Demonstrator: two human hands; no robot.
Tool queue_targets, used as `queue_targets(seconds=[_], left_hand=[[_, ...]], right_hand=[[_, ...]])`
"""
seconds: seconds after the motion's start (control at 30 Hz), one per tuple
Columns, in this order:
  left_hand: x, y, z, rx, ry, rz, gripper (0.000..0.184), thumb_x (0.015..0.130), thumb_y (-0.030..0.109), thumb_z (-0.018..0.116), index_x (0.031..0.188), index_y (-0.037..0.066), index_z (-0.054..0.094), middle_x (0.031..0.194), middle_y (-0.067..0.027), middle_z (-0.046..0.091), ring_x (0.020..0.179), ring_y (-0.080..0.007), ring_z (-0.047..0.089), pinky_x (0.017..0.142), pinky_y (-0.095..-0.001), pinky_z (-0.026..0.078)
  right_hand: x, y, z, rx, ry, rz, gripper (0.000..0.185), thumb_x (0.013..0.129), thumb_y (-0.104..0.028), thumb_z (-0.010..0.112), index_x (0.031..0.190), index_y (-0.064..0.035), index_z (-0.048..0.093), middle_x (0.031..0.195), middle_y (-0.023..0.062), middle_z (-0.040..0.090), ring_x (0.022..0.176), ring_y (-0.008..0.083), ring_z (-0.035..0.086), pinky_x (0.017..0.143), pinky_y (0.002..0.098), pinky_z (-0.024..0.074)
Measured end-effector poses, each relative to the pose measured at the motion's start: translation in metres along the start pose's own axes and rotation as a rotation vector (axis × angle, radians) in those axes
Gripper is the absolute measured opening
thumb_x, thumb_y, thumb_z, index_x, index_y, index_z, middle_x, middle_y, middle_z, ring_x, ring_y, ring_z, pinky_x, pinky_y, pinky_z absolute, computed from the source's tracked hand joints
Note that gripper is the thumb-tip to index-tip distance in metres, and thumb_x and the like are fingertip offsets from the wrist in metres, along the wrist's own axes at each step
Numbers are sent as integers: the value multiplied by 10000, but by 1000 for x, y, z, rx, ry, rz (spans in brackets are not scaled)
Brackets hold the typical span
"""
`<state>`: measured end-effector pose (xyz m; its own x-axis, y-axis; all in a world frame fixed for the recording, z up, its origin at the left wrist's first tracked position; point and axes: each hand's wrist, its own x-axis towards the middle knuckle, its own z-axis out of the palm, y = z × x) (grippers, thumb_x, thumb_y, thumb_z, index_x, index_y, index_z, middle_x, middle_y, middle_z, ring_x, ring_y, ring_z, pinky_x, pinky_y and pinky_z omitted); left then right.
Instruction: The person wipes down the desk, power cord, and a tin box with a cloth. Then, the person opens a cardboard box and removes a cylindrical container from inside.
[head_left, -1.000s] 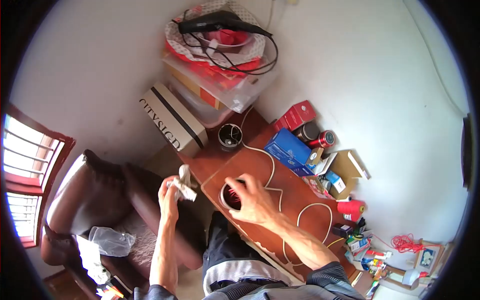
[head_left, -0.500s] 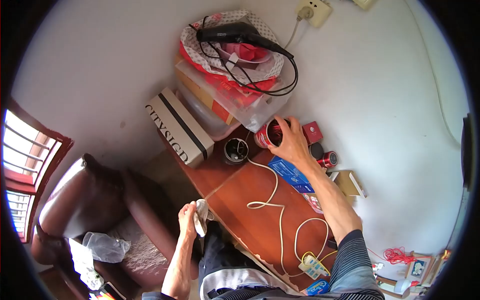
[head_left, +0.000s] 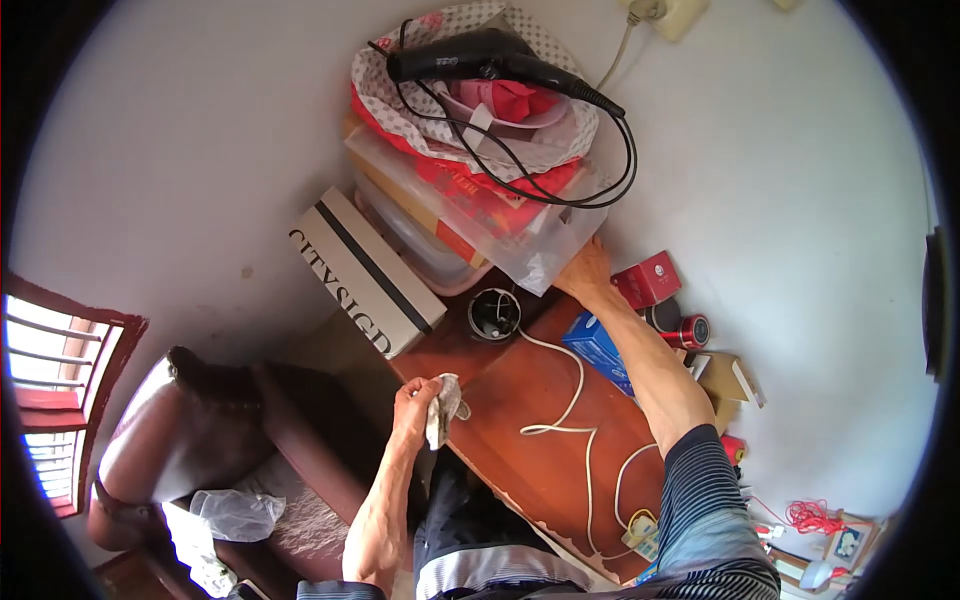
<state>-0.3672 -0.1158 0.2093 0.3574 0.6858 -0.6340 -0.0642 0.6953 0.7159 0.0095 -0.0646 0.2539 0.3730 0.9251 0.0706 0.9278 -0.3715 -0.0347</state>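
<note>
My left hand (head_left: pixel 415 403) is closed on a crumpled whitish cloth (head_left: pixel 441 411), held beside the front edge of the brown wooden table (head_left: pixel 510 400). My right hand (head_left: pixel 585 268) reaches to the back of the table, next to the clear plastic bin (head_left: pixel 535 250). Its fingers are mostly hidden behind the bin's corner, and whatever they hold cannot be seen. To its right is a red box (head_left: pixel 648 279). A blue box (head_left: pixel 598 350) lies under the forearm. A round black container (head_left: pixel 494 315) with a cable in it stands nearer the front.
A CITYSIGD box (head_left: pixel 365 275) stands at the table's left end. A black hair dryer (head_left: pixel 490 58) lies on a bag above the bin. White cable (head_left: pixel 575 395) loops over the table. A brown armchair (head_left: pixel 220 430) with a plastic bag (head_left: pixel 238 513) is at the left.
My right hand carried a red can from the table's front to the back, where the can is now out of sight behind the bin. My left hand still holds the cloth, and the view has shifted.
</note>
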Motion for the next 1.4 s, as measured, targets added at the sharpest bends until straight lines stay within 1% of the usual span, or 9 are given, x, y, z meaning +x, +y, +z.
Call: queue_targets(seconds=[0.37, 0.57, 0.7, 0.87, 0.9, 1.03, 1.1, 1.3, 1.4], left_hand=[[25, -22, -13, 62, 25, -20, 250, 950, 287, 688, 882, 53, 634, 787, -35, 648, 666, -116, 592, 610, -283, 490], [46, -14, 19, 236, 48, -41, 351, 944, 323, 685, 1054, -10, 670, 926, -90, 688, 791, -159, 637, 706, -313, 518], [60, -3, 48, 187, -48, -103, 434, 944, 360, 683, 1117, -38, 668, 946, -105, 702, 816, -194, 662, 727, -336, 532], [78, -3, 77, 321, -12, -32, 632, 930, 474, 682, 1270, -56, 617, 1165, -190, 693, 1081, -284, 652, 960, -384, 493], [85, -6, 81, 216, -8, 15, 675, 955, 326, 688, 1432, -58, 404, 869, -145, 687, 667, -218, 663, 581, -352, 561], [93, -14, 88, 112, -34, 33, 652, 955, 330, 681, 1430, -37, 424, 880, -149, 693, 699, -225, 676, 594, -362, 568], [96, -9, 90, 255, -45, 32, 630, 914, 427, 632, 1289, -76, 574, 1149, -247, 699, 1063, -383, 668, 945, -432, 502], [107, -6, 103, 678, 61, 146, 497, 881, 316, 548, 1164, -90, 602, 1055, -361, 658, 983, -501, 654, 845, -503, 524], [125, -28, 107, 773, 65, 301, 520, 859, 353, 594, 1166, -66, 603, 955, -282, 705, 914, -393, 711, 812, -478, 550]], right_hand=[[-4, 14, 51, -149, -216, 157, 903, 690, -586, 806, 1384, -59, 570, 1382, 222, 495, 1230, 376, 517, 984, 506, 427], [-21, 24, 50, -309, 166, 6, 763, 764, -475, 799, 1342, -26, 587, 1379, 220, 507, 1229, 370, 514, 974, 528, 426], [-68, -23, 18, -56, 55, -344, 318, 804, -125, 627, 1101, -18, 662, 1083, 156, 649, 994, 302, 647, 784, 464, 526], [-115, -31, 72, -90, -433, -231, 198, 908, -199, 618, 1010, -36, 666, 953, 155, 716, 914, 317, 708, 761, 462, 567], [-117, -30, 73, -86, -432, -226, 198, 908, -199, 618, 1010, -36, 666, 953, 155, 716, 914, 317, 708, 761, 462, 567], [-121, -27, 56, -56, -301, -208, 188, 921, -142, 562, 1047, -46, 663, 957, 144, 719, 834, 311, 721, 721, 442, 581], [-119, -27, 33, -43, -243, -154, 201, 906, -129, 583, 1073, -50, 664, 955, 133, 722, 828, 301, 726, 703, 429, 588], [-127, -35, -5, 49, -3, -133, 97, 862, -78, 609, 947, -77, 563, 835, 103, 664, 778, 293, 709, 574, 394, 577], [-134, -39, -16, 64, 82, -149, 126, 857, -76, 616, 958, -89, 542, 797, 88, 639, 735, 271, 688, 535, 382, 560]])
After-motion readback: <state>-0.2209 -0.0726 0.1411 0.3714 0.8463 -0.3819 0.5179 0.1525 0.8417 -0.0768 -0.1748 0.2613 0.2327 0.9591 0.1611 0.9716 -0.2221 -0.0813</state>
